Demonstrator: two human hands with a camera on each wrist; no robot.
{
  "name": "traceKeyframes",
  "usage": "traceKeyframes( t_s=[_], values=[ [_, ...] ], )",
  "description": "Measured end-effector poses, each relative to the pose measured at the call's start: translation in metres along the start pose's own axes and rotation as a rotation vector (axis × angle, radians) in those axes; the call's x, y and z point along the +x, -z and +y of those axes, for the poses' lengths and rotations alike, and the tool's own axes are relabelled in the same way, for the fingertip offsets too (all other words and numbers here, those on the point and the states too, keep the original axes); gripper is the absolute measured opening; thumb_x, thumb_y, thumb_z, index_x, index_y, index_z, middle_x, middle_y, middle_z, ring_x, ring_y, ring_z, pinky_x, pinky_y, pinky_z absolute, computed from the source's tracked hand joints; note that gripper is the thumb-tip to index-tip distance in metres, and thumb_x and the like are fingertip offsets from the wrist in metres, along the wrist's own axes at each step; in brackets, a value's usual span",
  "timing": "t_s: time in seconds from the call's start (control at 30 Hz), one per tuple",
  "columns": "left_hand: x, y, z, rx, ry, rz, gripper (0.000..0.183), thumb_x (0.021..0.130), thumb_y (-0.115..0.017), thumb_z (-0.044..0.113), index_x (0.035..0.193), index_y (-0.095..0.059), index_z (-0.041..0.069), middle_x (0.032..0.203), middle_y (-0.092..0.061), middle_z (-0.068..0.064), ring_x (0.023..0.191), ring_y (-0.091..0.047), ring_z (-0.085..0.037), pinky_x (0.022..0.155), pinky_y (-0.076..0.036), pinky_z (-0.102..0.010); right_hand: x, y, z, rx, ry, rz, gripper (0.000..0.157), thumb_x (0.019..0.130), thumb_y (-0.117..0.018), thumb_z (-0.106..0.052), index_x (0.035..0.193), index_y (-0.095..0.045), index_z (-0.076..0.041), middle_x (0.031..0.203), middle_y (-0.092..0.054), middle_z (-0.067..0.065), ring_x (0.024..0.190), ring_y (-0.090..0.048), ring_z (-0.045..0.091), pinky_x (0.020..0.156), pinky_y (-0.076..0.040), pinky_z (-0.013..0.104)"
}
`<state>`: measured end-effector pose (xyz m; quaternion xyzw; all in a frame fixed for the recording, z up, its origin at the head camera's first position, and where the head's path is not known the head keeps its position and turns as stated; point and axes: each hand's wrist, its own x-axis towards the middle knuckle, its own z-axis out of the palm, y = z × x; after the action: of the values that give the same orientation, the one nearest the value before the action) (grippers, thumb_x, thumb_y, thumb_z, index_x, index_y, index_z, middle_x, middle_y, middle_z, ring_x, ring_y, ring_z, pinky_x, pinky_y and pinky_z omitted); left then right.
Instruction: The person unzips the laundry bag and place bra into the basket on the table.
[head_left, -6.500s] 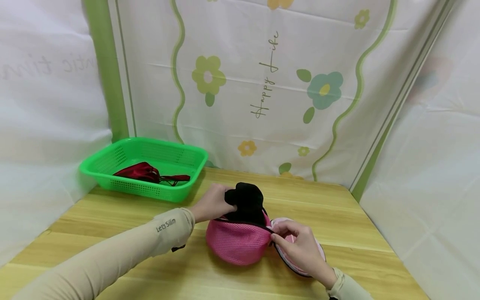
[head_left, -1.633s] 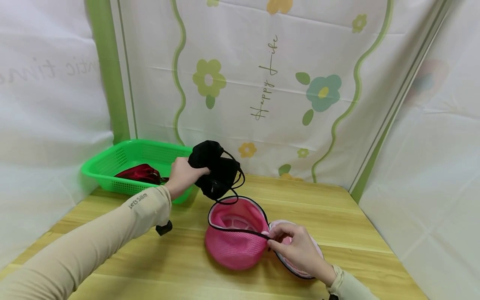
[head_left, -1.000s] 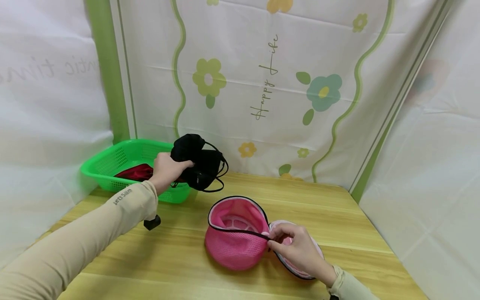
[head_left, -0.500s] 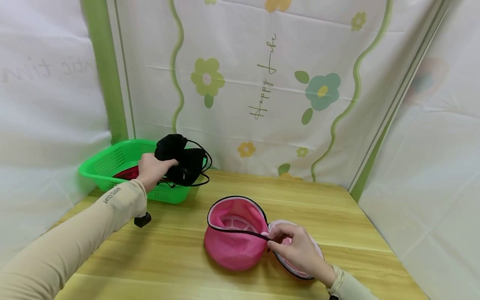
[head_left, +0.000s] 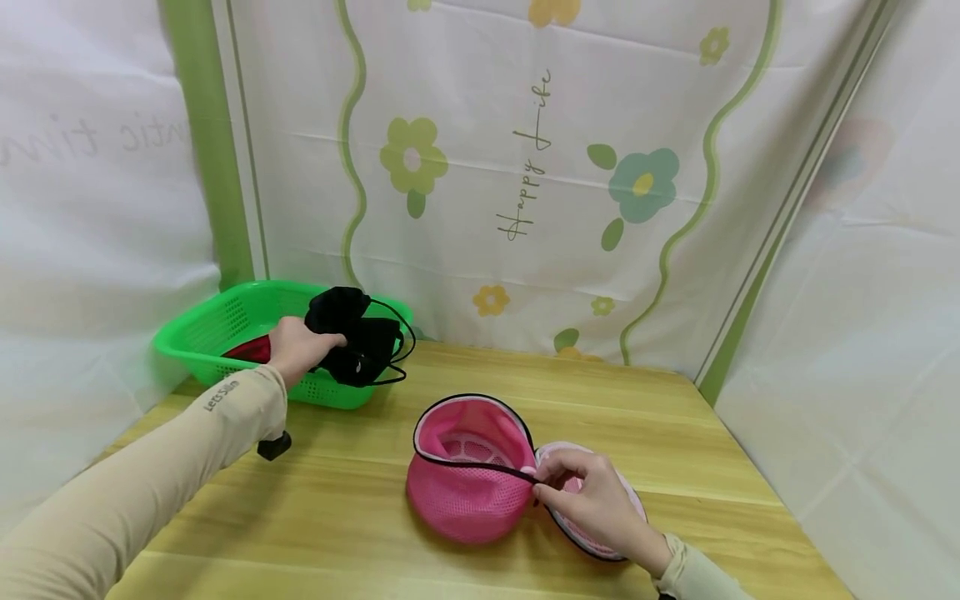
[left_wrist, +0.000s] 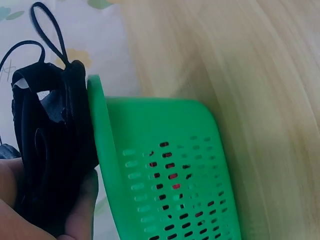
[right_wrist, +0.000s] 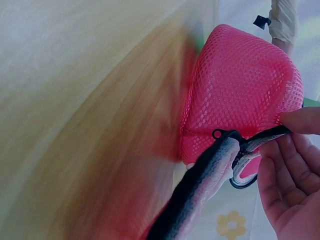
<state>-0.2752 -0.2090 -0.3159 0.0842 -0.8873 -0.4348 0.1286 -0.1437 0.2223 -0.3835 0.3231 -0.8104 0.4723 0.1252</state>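
Note:
My left hand [head_left: 296,343] grips a black bra [head_left: 372,340], two cups with thin straps looping to the right, over the front right part of a green basket [head_left: 333,392]. In the left wrist view the bra [left_wrist: 55,150] overlaps the basket's rim, with thumb and fingers around its lower end. Between thumb and fingers, my right hand [head_left: 592,500] pinches the black zipper edge of a pink mesh laundry bag [head_left: 468,504]. The bag stands unzipped, its mouth upward and its inside visible. Its round lid [head_left: 577,533] hangs out to the right, partly hidden under the right hand.
A red satin garment [head_left: 251,350] lies in the basket, partly hidden behind the left hand. The basket stands at the back left of the wooden table [head_left: 337,517]. Printed curtains [head_left: 465,125] enclose the back and both sides.
My left hand has drawn the black bra out of the pink laundry bag and carried it left to the basket, lowering slightly just now. The right hand still pinches the bag's edge.

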Motion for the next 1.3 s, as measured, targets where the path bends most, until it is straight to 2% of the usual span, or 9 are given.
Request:
traceKeyframes(
  t_s=[0.23,0.4,0.6,0.77,0.97,1.07,1.17,1.23,1.3],
  values=[
    [0.003,0.001,-0.004,0.037,-0.022,-0.022,0.036,0.080,-0.075,0.029,0.086,-0.055,-0.001,0.076,-0.055,-0.012,0.070,-0.051,-0.028,0.055,-0.045,-0.033,0.000,0.000,0.000,0.000,-0.002,0.000,0.019,0.081,-0.079,-0.001,0.085,-0.070,-0.017,0.081,-0.066,-0.006,0.067,-0.065,0.015,0.060,-0.057,0.034],
    [0.003,0.002,-0.002,0.066,-0.019,-0.045,0.038,0.081,-0.076,0.029,0.089,-0.056,-0.002,0.083,-0.056,-0.016,0.073,-0.049,-0.028,0.057,-0.044,-0.034,0.001,-0.001,0.000,0.012,-0.008,-0.001,0.018,0.081,-0.079,-0.002,0.085,-0.070,-0.017,0.079,-0.066,-0.005,0.067,-0.065,0.015,0.061,-0.056,0.033],
    [0.003,0.001,0.007,0.096,-0.013,-0.076,0.049,0.082,-0.076,0.029,0.105,-0.059,-0.011,0.101,-0.060,-0.027,0.077,-0.055,-0.031,0.060,-0.049,-0.036,0.001,0.001,0.000,0.012,-0.022,-0.004,0.017,0.082,-0.079,-0.003,0.085,-0.070,-0.017,0.080,-0.066,-0.005,0.067,-0.065,0.015,0.061,-0.057,0.034],
    [0.006,0.000,0.010,0.115,0.011,-0.107,0.064,0.084,-0.075,0.029,0.122,-0.053,-0.017,0.116,-0.055,-0.034,0.086,-0.058,-0.036,0.063,-0.051,-0.037,0.001,0.001,0.001,0.005,-0.027,-0.017,0.016,0.082,-0.078,-0.002,0.086,-0.070,-0.016,0.081,-0.066,-0.005,0.068,-0.065,0.015,0.061,-0.056,0.034],
    [0.009,0.001,0.012,0.142,0.016,-0.150,0.067,0.085,-0.074,0.029,0.126,-0.049,-0.019,0.119,-0.053,-0.037,0.086,-0.059,-0.037,0.060,-0.051,-0.037,0.003,0.002,-0.002,0.004,-0.031,-0.024,0.016,0.082,-0.078,-0.002,0.087,-0.071,-0.015,0.083,-0.067,-0.005,0.069,-0.065,0.016,0.061,-0.057,0.034],
    [0.009,0.002,0.012,0.157,0.015,-0.164,0.067,0.085,-0.074,0.028,0.125,-0.049,-0.020,0.115,-0.054,-0.036,0.076,-0.059,-0.032,0.055,-0.049,-0.034,0.003,0.002,-0.001,0.008,-0.034,-0.025,0.016,0.081,-0.078,-0.002,0.088,-0.071,-0.015,0.085,-0.067,-0.004,0.071,-0.065,0.016,0.062,-0.057,0.034],
    [0.010,0.002,0.011,0.162,0.015,-0.167,0.063,0.084,-0.075,0.028,0.119,-0.052,-0.019,0.101,-0.058,-0.030,0.063,-0.053,-0.024,0.051,-0.046,-0.032,0.003,0.002,-0.001,0.003,-0.035,-0.026,0.017,0.081,-0.078,-0.001,0.087,-0.071,-0.015,0.084,-0.067,-0.004,0.071,-0.065,0.015,0.062,-0.057,0.034],
    [0.009,0.002,0.010,0.158,0.020,-0.177,0.051,0.084,-0.075,0.029,0.104,-0.056,-0.014,0.081,-0.055,-0.019,0.054,-0.046,-0.018,0.049,-0.042,-0.030,0.003,0.002,-0.002,-0.003,-0.031,-0.024,0.018,0.081,-0.078,0.000,0.087,-0.071,-0.016,0.083,-0.067,-0.004,0.070,-0.065,0.015,0.062,-0.057,0.034],
    [0.009,0.001,0.011,0.148,0.024,-0.191,0.039,0.085,-0.074,0.029,0.089,-0.054,-0.005,0.068,-0.046,-0.009,0.050,-0.041,-0.015,0.049,-0.040,-0.030,0.002,0.002,-0.002,-0.007,-0.021,-0.019,0.017,0.081,-0.078,-0.001,0.087,-0.071,-0.015,0.083,-0.067,-0.004,0.069,-0.065,0.014,0.061,-0.057,0.033]
  ],
)
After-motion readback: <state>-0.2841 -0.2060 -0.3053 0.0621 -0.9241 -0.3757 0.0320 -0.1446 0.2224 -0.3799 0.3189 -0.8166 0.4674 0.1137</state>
